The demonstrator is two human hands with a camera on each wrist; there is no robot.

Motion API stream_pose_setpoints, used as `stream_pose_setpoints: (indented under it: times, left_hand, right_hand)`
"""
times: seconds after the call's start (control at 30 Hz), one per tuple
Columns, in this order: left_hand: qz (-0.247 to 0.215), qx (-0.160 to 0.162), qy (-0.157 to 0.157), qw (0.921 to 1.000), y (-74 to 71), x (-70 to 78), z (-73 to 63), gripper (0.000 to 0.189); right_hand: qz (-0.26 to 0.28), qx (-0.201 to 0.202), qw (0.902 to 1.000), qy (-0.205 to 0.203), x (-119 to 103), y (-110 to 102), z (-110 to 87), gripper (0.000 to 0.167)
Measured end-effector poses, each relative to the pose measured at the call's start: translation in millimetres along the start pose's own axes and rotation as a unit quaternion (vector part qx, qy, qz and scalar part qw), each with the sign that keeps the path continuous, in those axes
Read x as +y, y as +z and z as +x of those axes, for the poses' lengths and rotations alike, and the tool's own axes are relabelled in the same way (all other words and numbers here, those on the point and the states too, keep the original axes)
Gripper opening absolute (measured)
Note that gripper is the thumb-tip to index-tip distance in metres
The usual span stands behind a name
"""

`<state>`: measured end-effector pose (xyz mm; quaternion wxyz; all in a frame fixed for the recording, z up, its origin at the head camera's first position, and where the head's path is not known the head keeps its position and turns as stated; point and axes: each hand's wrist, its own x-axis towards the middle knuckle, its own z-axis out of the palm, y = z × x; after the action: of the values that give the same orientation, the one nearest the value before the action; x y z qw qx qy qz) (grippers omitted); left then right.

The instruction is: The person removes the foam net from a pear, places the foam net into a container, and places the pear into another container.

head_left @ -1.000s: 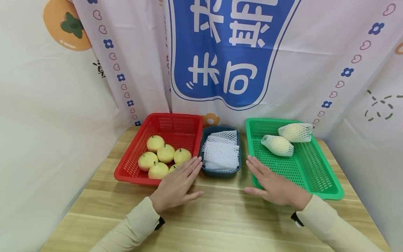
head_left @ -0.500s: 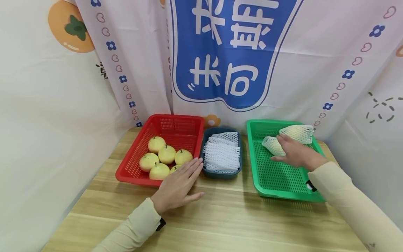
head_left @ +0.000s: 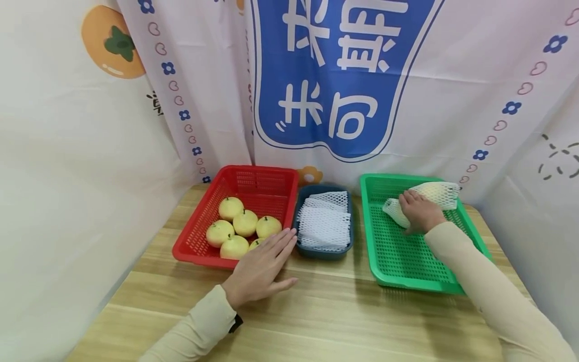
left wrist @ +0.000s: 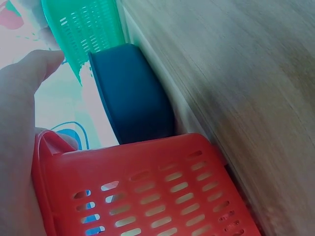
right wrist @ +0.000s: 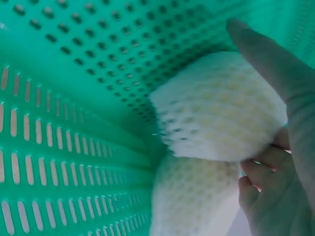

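Observation:
My right hand (head_left: 422, 211) reaches into the green basket (head_left: 420, 287), over the nearer pear (head_left: 393, 210) in its white foam net. In the right wrist view its fingertips touch the side of that netted pear (right wrist: 216, 108), while the thumb stands apart above it. A second netted pear (head_left: 442, 193) lies just behind. My left hand (head_left: 260, 271) lies flat with straight fingers at the front right corner of the red basket (head_left: 255, 176), which holds several bare yellow pears (head_left: 245, 223). That hand partly hides one pear.
Between the baskets sits a dark blue tray (head_left: 326, 255) with a stack of white foam nets (head_left: 324, 226). All stand on a wooden table (head_left: 334, 322). A printed white cloth (head_left: 217, 100) hangs close behind, and pale cloth walls flank both sides.
My right hand has moved from the green basket's near left edge, rightward and away from me, into the basket and onto the nearer netted pear. The left hand keeps its place.

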<state>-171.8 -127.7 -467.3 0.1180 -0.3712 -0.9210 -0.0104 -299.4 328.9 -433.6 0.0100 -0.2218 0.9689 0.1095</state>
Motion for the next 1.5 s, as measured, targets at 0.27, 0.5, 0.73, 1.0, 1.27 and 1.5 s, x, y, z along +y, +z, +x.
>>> stream_pose_setpoints:
  times: [0.27,0.5,0.73,1.0,1.27,1.5]
  left_hand:
    - [0.0,-0.003,0.006,1.0,-0.7,4.2,3.5,0.089]
    - [0.011,-0.006,0.008,0.9999,0.1,5.9,3.6,0.089]
    - [0.019,0.006,0.011,0.9997,0.4,5.3,2.1,0.088]
    - [0.018,0.026,0.017,0.9994,1.1,3.3,2.1,0.088]
    - [0.022,0.022,0.014,0.9994,1.3,1.1,2.7,0.088]
    - [0.013,0.023,0.011,0.9996,0.1,-0.6,1.5,0.089]
  right_hand:
    - [-0.047,0.017,0.9987,-0.01,8.2,17.2,6.7,0.09]
    - [-0.043,0.044,0.9971,-0.045,8.8,21.9,9.8,0.078]
    - [0.039,0.004,0.9983,-0.044,0.3,14.1,12.7,0.079]
    - [0.166,-0.003,0.9857,-0.028,-7.6,-21.9,7.5,0.089]
    - [0.173,0.015,0.9841,-0.039,-12.8,-71.2,-9.3,0.094]
    - [0.165,0.025,0.9845,-0.056,-34.7,-108.0,-26.2,0.094]
